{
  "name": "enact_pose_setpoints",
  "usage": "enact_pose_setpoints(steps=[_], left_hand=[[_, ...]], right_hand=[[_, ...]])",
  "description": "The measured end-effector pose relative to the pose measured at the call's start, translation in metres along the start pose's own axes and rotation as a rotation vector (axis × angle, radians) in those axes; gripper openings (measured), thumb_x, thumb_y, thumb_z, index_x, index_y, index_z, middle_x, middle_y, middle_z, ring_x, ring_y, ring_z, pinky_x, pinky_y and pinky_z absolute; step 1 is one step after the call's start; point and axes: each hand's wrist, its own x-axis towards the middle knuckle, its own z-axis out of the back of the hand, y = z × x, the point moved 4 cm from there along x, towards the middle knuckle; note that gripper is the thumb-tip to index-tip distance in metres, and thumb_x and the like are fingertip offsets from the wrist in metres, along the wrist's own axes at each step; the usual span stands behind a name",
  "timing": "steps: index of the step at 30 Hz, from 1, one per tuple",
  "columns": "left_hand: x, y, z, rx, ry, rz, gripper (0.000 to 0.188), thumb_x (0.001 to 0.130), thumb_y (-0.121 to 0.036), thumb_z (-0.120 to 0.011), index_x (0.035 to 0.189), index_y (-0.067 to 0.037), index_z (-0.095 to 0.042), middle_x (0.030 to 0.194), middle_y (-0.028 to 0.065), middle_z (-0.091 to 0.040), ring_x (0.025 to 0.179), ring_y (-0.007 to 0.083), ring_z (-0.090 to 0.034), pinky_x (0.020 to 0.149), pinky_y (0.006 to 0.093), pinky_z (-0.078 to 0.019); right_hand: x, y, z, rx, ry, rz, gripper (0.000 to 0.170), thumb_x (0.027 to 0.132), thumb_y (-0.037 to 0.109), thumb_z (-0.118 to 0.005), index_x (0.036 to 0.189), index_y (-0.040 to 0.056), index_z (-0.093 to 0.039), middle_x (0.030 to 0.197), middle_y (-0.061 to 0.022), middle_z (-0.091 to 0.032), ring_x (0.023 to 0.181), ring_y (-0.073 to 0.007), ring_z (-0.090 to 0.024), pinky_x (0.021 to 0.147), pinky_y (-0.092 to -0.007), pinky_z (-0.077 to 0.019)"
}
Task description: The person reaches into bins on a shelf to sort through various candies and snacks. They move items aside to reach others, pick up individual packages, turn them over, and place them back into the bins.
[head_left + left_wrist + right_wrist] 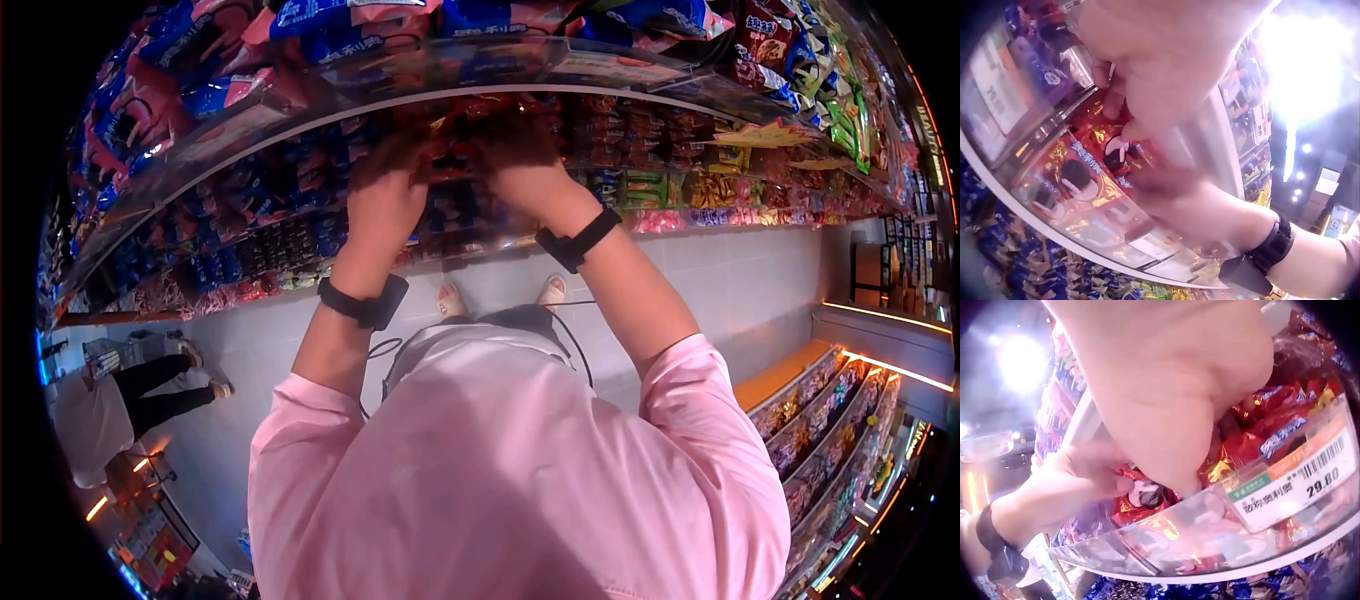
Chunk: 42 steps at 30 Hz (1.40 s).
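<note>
Red packets with gold patches (1088,162) (1279,428) fill a clear-fronted bin. My left hand (388,190) (1160,69) reaches in from above, with its fingertips on a red packet in the left wrist view; its fingers look loosely bent. Beside it, my right hand (525,170) (1166,394) is also down in the bin among the packets. Its fingers are mostly hidden in the right wrist view and blurred in the left wrist view, so their hold cannot be made out. Both hands are dim in the head view.
A price label (1297,475) is on the bin's clear front wall (1166,550). Blue and pink packets (350,30) lie on the shelf above. More sweets hang or lie in rows below. A person in dark trousers (155,390) stands at the left; a shelf of sweets (830,420) is at the right.
</note>
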Motion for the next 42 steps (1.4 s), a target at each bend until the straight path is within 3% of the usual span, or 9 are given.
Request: enact_pose_setpoints(steps=[2,11,14,23,27,30,33,39,42], left_hand=[[0.001,0.005,0.001,0.007,0.050,-0.012,0.034,0.088,-0.008,-0.077,0.120,-0.017,-0.076,0.116,0.0098,-0.074,0.094,0.0322,-0.073,0.083,0.0416,-0.0589],[0.012,0.007,-0.003,0.030,0.086,-0.051,0.024,0.087,-0.006,-0.078,0.109,-0.013,-0.079,0.112,0.0096,-0.076,0.093,0.0332,-0.074,0.081,0.0416,-0.0599],[0.015,0.000,-0.001,0.024,0.041,-0.049,0.020,0.087,-0.006,-0.078,0.106,-0.011,-0.079,0.110,0.0094,-0.077,0.094,0.0334,-0.074,0.082,0.0413,-0.0599],[0.010,-0.017,-0.048,-0.018,0.050,0.043,0.019,0.086,0.000,-0.075,0.103,-0.007,-0.078,0.114,0.0110,-0.077,0.108,0.0343,-0.072,0.092,0.0417,-0.0584],[0.012,-0.012,-0.063,-0.091,0.093,0.017,0.025,0.087,0.003,-0.071,0.108,-0.007,-0.078,0.117,0.0124,-0.076,0.116,0.0357,-0.069,0.100,0.0423,-0.0556],[0.018,-0.009,-0.067,-0.209,0.271,0.084,0.030,0.088,0.005,-0.066,0.113,-0.007,-0.078,0.120,0.0139,-0.076,0.118,0.0351,-0.069,0.103,0.0411,-0.0544],[0.025,-0.021,-0.055,-0.187,0.274,-0.034,0.033,0.090,0.007,-0.062,0.116,-0.006,-0.077,0.122,0.0146,-0.075,0.118,0.0331,-0.069,0.105,0.0388,-0.0533],[-0.003,-0.017,-0.044,-0.525,0.250,0.218,0.033,0.091,0.005,-0.057,0.113,-0.005,-0.079,0.116,0.0158,-0.078,0.110,0.0321,-0.074,0.099,0.0364,-0.0553],[-0.011,-0.006,-0.031,-0.455,0.289,0.398,0.037,0.094,0.006,-0.057,0.126,-0.004,-0.073,0.122,0.0172,-0.075,0.113,0.0276,-0.073,0.097,0.0350,-0.0568]], right_hand=[[-0.001,-0.001,0.011,0.028,-0.006,0.107,0.022,0.089,0.013,-0.069,0.108,0.0144,-0.078,0.112,-0.0108,-0.076,0.109,-0.0314,-0.068,0.101,-0.0483,-0.0520],[-0.009,0.006,0.031,-0.011,0.151,0.103,0.032,0.080,0.003,-0.065,0.108,0.0132,-0.077,0.107,-0.0130,-0.076,0.102,-0.0348,-0.070,0.090,-0.0467,-0.0541],[-0.015,0.000,0.022,0.109,0.034,0.099,0.042,0.075,-0.001,-0.065,0.112,0.0161,-0.077,0.107,-0.0100,-0.073,0.106,-0.0313,-0.068,0.096,-0.0456,-0.0491],[-0.035,-0.008,0.038,0.329,0.189,-0.085,0.031,0.085,0.011,-0.068,0.115,0.0115,-0.074,0.105,-0.0143,-0.073,0.101,-0.0367,-0.069,0.095,-0.0470,-0.0508],[-0.036,-0.009,0.051,0.336,0.128,-0.018,0.026,0.086,0.014,-0.069,0.112,0.0103,-0.074,0.110,-0.0140,-0.072,0.107,-0.0368,-0.067,0.098,-0.0498,-0.0487],[-0.038,-0.008,0.054,0.366,0.111,-0.056,0.031,0.085,0.013,-0.070,0.116,0.0090,-0.074,0.115,-0.0146,-0.071,0.108,-0.0382,-0.065,0.096,-0.0494,-0.0503],[-0.032,-0.006,0.063,0.257,-0.065,0.025,0.028,0.087,0.014,-0.069,0.114,0.0097,-0.074,0.120,-0.0128,-0.071,0.111,-0.0362,-0.065,0.096,-0.0472,-0.0498],[-0.030,-0.009,0.053,0.349,-0.017,-0.026,0.031,0.088,0.014,-0.068,0.118,0.0106,-0.073,0.116,-0.0123,-0.073,0.107,-0.0353,-0.067,0.098,-0.0471,-0.0492],[-0.034,-0.006,0.050,0.252,0.113,-0.104,0.031,0.091,0.017,-0.066,0.121,0.0148,-0.074,0.117,-0.0131,-0.073,0.108,-0.0337,-0.068,0.098,-0.0457,-0.0498]])
